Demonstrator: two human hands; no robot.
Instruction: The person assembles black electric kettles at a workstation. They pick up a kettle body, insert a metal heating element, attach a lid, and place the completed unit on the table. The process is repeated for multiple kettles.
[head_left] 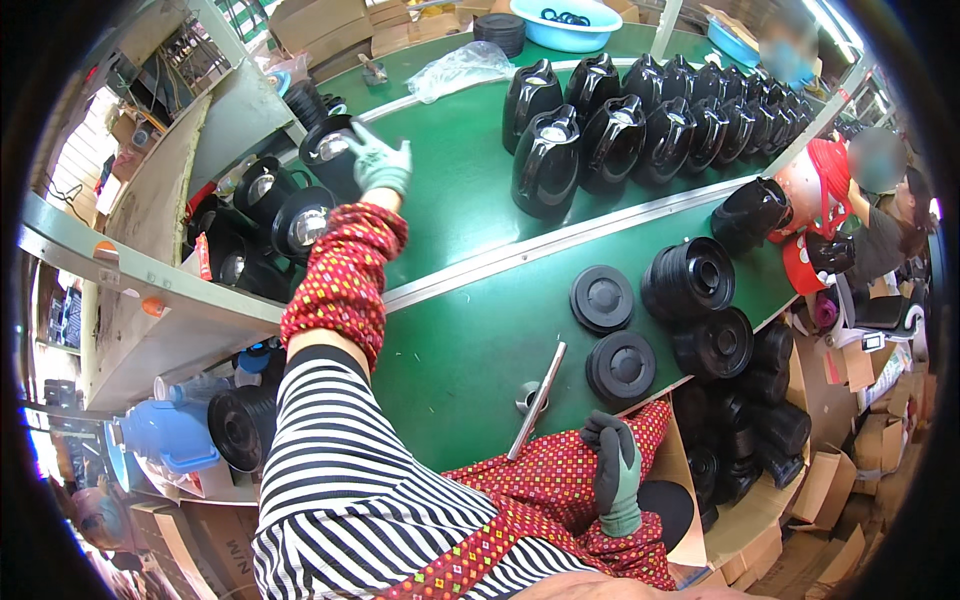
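Head: left hand (382, 165) at jug (338, 178), right (614, 470) by table edge (655, 395), room between.

On the green desk (450, 190), a light blue basin (567, 38) stands near a clear plastic bag (458, 70), while some cardboard boxes (826, 484) lie at the right.

The green bench (450, 390) carries black jugs (546, 165), black discs (602, 298) and clear plastic (460, 70).

Brightly lit green desk (455, 180), pale sheen on its surface, sharp highlights on glossy black jugs (547, 165), white glare beyond the far right corner, straight edges bowing toward a dark round rim, blurred patches past the right end
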